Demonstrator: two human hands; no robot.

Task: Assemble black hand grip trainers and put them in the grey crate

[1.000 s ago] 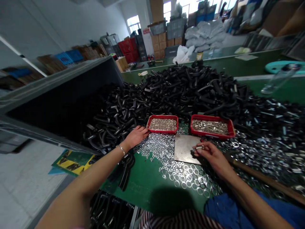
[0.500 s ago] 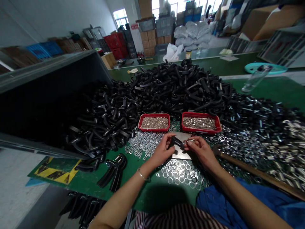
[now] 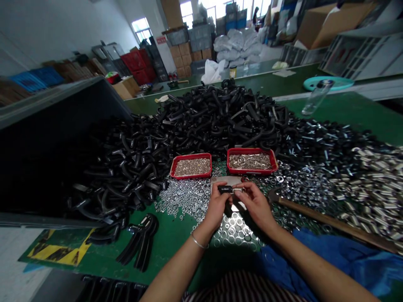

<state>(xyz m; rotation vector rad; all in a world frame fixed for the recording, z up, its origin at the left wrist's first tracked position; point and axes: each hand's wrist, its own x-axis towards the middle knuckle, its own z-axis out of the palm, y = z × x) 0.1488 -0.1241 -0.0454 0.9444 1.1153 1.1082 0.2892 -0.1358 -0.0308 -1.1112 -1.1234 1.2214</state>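
My left hand [image 3: 217, 205] is closed round a black curved plastic handle [image 3: 224, 190], held just above a small metal plate [image 3: 222, 180]. My right hand [image 3: 256, 203] pinches a small silver bolt [image 3: 238, 189] against the end of that handle. Both hands meet over the green table, in front of two red trays: the left tray [image 3: 190, 167] holds small silver nuts, the right tray [image 3: 252, 160] holds silver bolts. Loose washers [image 3: 234, 233] and nuts [image 3: 185, 197] lie around my wrists.
A big heap of black handles [image 3: 201, 121] fills the table behind the trays. A dark bin [image 3: 59, 138] stands at the left. Finished grips [image 3: 140, 241] lie at the near left. A wooden stick [image 3: 330, 220], silver sleeves [image 3: 374, 184], a clear bottle [image 3: 315, 98] and blue cloth [image 3: 340, 260] are right.
My left hand left the pile by the left tray, brought a black handle to the middle, and met my right hand with its bolt. The view shifted left.
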